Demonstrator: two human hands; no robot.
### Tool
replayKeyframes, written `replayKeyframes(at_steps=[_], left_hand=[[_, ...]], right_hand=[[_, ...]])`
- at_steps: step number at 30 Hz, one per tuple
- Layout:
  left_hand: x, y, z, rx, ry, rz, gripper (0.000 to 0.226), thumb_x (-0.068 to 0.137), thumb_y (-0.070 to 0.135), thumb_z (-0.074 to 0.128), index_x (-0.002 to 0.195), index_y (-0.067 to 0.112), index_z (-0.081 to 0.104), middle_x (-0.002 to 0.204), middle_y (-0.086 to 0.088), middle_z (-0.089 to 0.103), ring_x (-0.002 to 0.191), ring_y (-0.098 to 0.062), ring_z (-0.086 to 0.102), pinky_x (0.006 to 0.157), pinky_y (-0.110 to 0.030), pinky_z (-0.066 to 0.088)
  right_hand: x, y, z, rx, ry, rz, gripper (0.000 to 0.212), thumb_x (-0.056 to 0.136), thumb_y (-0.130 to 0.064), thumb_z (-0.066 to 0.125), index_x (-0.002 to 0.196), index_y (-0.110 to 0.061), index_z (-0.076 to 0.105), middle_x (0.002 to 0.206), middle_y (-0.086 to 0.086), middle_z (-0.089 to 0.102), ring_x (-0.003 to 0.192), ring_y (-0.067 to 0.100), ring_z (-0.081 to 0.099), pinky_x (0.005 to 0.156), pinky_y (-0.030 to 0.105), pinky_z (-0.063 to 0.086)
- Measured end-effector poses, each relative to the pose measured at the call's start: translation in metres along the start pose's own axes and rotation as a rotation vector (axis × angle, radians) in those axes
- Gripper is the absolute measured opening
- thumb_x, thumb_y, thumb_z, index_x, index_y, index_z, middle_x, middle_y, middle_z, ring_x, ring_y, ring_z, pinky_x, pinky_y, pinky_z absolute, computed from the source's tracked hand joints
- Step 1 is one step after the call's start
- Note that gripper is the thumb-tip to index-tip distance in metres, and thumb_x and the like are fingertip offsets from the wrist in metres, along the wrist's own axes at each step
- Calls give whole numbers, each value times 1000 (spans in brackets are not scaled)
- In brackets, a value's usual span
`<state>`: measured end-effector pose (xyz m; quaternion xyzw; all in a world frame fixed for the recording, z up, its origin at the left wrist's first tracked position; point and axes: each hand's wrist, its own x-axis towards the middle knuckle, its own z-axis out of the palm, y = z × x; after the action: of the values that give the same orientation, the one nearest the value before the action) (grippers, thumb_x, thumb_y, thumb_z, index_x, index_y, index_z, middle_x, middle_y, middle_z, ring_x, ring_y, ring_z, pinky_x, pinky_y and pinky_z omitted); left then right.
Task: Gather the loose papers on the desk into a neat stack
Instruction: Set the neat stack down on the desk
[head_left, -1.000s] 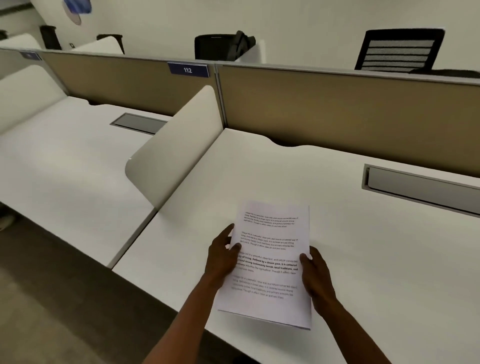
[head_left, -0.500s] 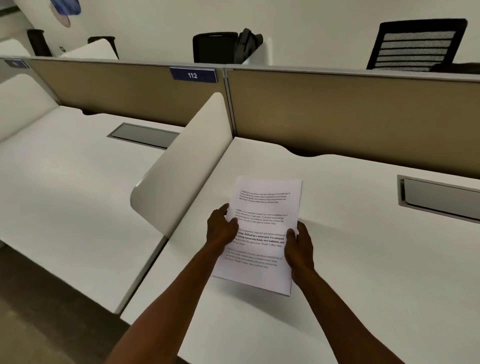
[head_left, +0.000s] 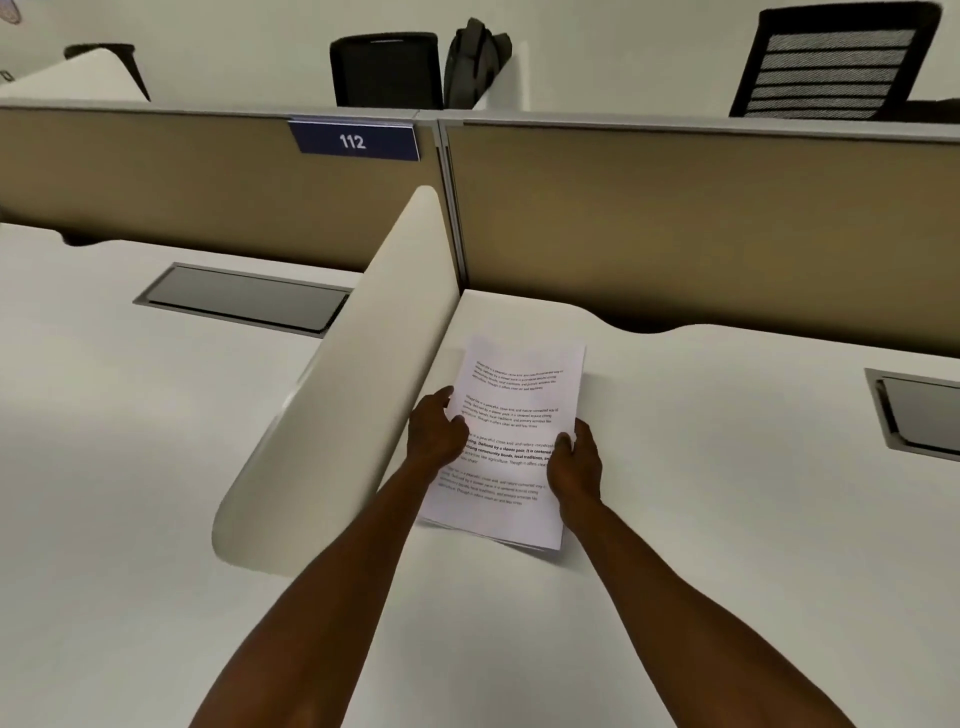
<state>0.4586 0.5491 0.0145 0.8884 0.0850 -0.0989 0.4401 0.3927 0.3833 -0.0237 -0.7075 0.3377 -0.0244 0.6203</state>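
A stack of white printed papers (head_left: 511, 415) lies on the white desk (head_left: 701, 493), close to the curved side divider and near the back left corner of this desk. My left hand (head_left: 435, 434) grips the stack's left edge with the thumb on top. My right hand (head_left: 575, 460) grips its right edge the same way. The sheets are squared up, with only thin lower edges showing under the top page at the near right corner. Both forearms stretch out over the desk.
A cream curved divider (head_left: 363, 395) stands just left of the papers. A tan partition (head_left: 675, 223) with a blue "112" label (head_left: 354, 140) closes the back. Grey cable hatches sit at the right (head_left: 919, 415) and on the neighbouring desk (head_left: 244, 296). Black chairs stand behind the partition.
Both hands have pushed the paper stack away from me, toward the desk's back left corner beside the divider. The grip on both edges is unchanged.
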Motion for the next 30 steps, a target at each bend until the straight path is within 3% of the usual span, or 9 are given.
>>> replayKeyframes(at_steps=[8,14,19,26,30], left_hand=[[38,-5,6,100,-57,-29,65,91,11,61,151,2,39,154,-18,43,144,-30,40,121,-36,30],[29,-14,19,226,-1,-65,49,86,21,68,125,-6,54,137,-22,46,129,-39,42,103,-38,38],[15,-23,27,307,44,-12,61,87,28,68,138,-1,49,142,-17,43,132,-35,38,107,-42,35],[12,-31,23,360,-3,73,65,90,28,65,147,5,42,149,-11,39,135,-32,34,110,-39,31],[10,-33,21,359,-14,91,68,93,31,64,151,7,37,153,-10,35,139,-31,31,114,-39,29]], right_hand=[[22,-9,22,-238,146,-88,38,102,-15,39,138,-11,49,127,16,66,113,37,62,95,38,48],[20,-10,20,-443,185,-108,56,98,-25,54,146,0,39,134,23,49,121,39,53,101,42,43],[15,-4,15,-566,184,-125,45,92,-20,59,131,3,54,129,22,50,120,39,50,100,43,46],[15,-2,13,-621,117,-147,54,91,-15,58,140,5,46,136,21,44,125,37,44,105,39,39],[14,-1,11,-682,98,-151,58,92,-22,57,142,4,42,137,21,41,126,36,41,105,39,38]])
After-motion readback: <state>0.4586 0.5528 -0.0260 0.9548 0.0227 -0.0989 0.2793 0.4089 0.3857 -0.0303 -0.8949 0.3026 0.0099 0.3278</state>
